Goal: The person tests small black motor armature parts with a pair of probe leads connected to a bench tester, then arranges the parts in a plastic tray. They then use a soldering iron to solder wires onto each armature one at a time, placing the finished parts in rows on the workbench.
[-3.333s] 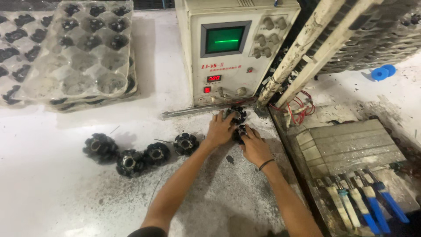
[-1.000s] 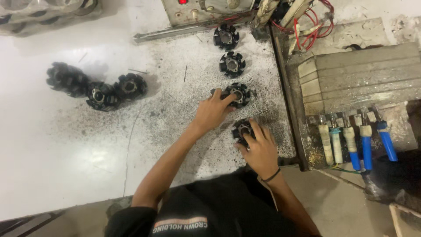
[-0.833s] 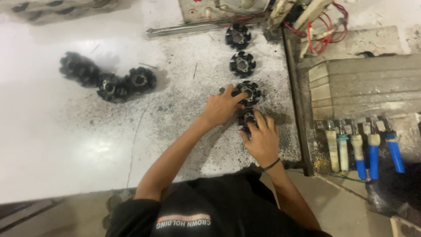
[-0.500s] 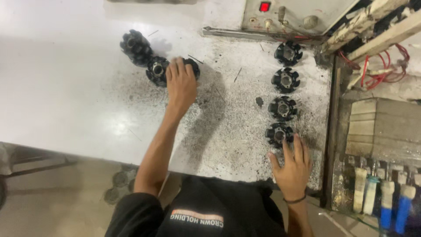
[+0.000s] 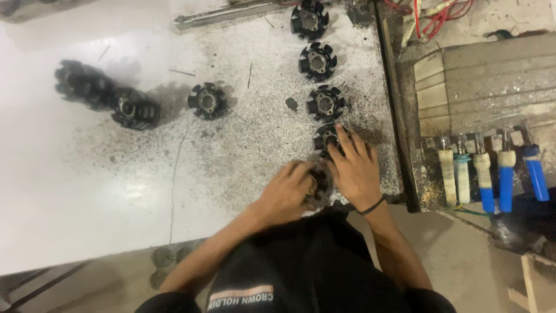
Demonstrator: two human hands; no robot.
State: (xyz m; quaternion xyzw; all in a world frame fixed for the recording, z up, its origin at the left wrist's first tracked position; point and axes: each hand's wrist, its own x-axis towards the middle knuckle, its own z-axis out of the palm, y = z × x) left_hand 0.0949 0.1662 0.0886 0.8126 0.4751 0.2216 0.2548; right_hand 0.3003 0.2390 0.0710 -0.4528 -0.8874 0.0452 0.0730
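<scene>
Down low, near edge: both hands close together at the front rim of the white table (image 5: 69, 191), just above the dark shirt (image 5: 313, 261).
Left hand (image 5: 286, 191): curled over a black star-shaped metal part (image 5: 319, 181), fingers wrapped on its left side, holding it.
Right hand (image 5: 354, 168): spread flat, palm beside that same part, fingertips (image 5: 341, 139) resting on the next part in the row (image 5: 325, 138); cannot tell if gripping or only touching.
Held part: at the bottom end of the row, close to the table's front edge, mostly hidden between the two hands.
Row: three more black toothed parts going up, one (image 5: 325, 103), one (image 5: 317, 61), one (image 5: 308, 19), each apart from the next.
Right edge: dark metal strip (image 5: 394, 116) running along the table side, tight beside the row, little room there.
Open room: wide bare white space to the left, smooth and shiny.
Speckled patch (image 5: 255, 133): rough, grey, dotted with black grit, under the row and the hands.
Loose part (image 5: 207, 100): alone on the grit, round with short teeth and a hole in the middle.
Pile (image 5: 107, 95): more black parts, touching, far left, blurry.
Tools (image 5: 492, 174): blue and cream handles side by side, past the strip.
Wires (image 5: 428, 11): red, top right.
</scene>
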